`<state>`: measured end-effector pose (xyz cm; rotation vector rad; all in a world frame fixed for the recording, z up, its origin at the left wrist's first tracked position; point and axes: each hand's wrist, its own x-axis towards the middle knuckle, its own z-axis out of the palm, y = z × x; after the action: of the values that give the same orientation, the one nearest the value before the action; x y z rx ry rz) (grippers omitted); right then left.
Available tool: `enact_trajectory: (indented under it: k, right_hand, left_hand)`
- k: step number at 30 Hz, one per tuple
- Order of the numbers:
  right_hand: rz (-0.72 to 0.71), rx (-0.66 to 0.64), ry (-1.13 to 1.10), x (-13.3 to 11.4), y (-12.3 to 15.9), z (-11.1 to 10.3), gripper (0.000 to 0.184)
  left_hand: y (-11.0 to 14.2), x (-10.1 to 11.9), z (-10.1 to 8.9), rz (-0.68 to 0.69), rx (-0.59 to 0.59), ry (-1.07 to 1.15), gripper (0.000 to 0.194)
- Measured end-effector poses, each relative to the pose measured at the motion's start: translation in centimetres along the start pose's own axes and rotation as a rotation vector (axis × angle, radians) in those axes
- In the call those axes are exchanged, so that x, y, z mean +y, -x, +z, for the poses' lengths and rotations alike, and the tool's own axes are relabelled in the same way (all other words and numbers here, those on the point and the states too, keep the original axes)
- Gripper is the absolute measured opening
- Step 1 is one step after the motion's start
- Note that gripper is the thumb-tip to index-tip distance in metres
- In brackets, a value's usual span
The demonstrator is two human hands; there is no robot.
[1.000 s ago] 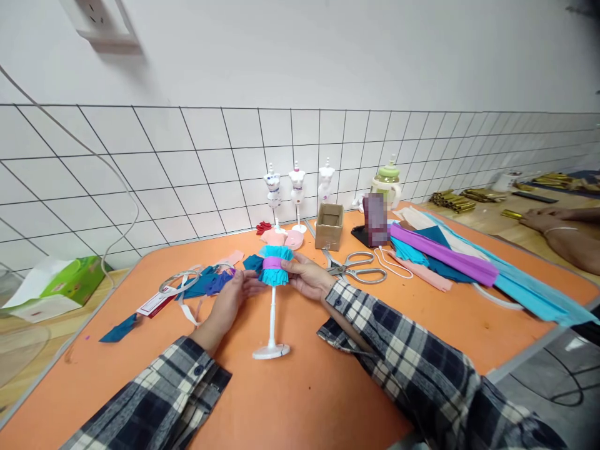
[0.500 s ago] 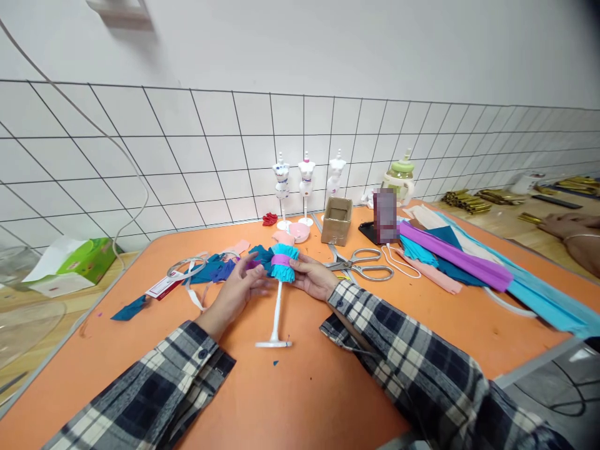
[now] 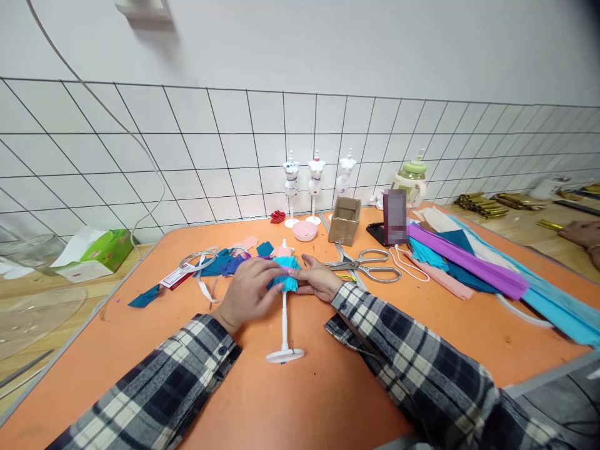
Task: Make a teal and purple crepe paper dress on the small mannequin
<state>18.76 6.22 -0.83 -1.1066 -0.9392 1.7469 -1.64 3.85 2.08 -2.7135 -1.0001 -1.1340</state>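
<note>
White square tiles with dark joints (image 3: 225, 156) line the wall behind an orange tabletop with a grey edge (image 3: 328, 400). On its near middle part stands a small white dress-form mannequin on a slim stem and round base (image 3: 284, 322), wearing a bright blue ruffled crinkled-paper dress (image 3: 290, 264) below a peach top (image 3: 284, 251). Whether the base rests flat on the table is hard to tell.

From the right, the right hand (image 3: 321, 278) grips the side of the dress between thumb and fingers. The left hand (image 3: 250, 292) reaches across the front, its fingers bent against the blue paper; I cannot tell whether they pinch anything.

Left of the mannequin lie teal and violet paper scraps (image 3: 218, 264) and a white and red card tag (image 3: 176, 277). To its right are large silver metal scissors (image 3: 370, 270), blades toward the right hand. Farther back stand three white figurine dress forms (image 3: 315, 178), a pink round bowl (image 3: 304, 230) and an open brown cardboard box (image 3: 344, 223). Long purple folded paper (image 3: 469, 259) crosses other coloured sheets at the right.
</note>
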Motion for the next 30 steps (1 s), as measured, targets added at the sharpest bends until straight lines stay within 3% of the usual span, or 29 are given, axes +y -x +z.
enact_trajectory:
  k: [3,7,12,16,19,20,26,30]
  right_hand:
    - [-0.024,0.022,0.152,0.4,-0.1,-0.1,0.106]
    - [-0.093,0.064,0.374,-0.2,0.4,-0.6,0.095]
    - [-0.514,0.298,1.081,-2.0,2.6,-1.4,0.052]
    - [-0.591,0.398,1.231,-2.8,3.8,-2.6,0.041]
    - [-0.605,0.435,1.250,-3.1,4.2,-4.1,0.036]
    - [-0.612,0.437,1.249,-3.1,4.2,-4.6,0.036]
    - [-0.638,0.398,1.259,-3.3,4.4,-6.5,0.035]
    - [-0.637,0.267,1.465,-3.5,4.6,-6.6,0.027]
  left_hand:
    - [0.1,0.2,0.6,0.020,-0.126,-0.070,0.024]
    - [0.2,-0.3,1.2,-0.016,-0.125,-0.056,0.027]
    - [0.3,-0.1,0.8,-0.005,-0.140,-0.038,0.036]
    - [0.8,-0.3,-0.5,-0.067,0.026,-0.003,0.036]
    - [2.4,-2.0,-2.8,-0.129,0.144,-0.097,0.030]
    - [3.2,-2.8,-3.9,-0.138,0.133,-0.139,0.028]
    - [8.1,-8.9,-9.6,-0.289,-0.099,-0.467,0.029]
    - [8.3,-9.8,-10.1,-0.157,-0.370,-0.417,0.029]
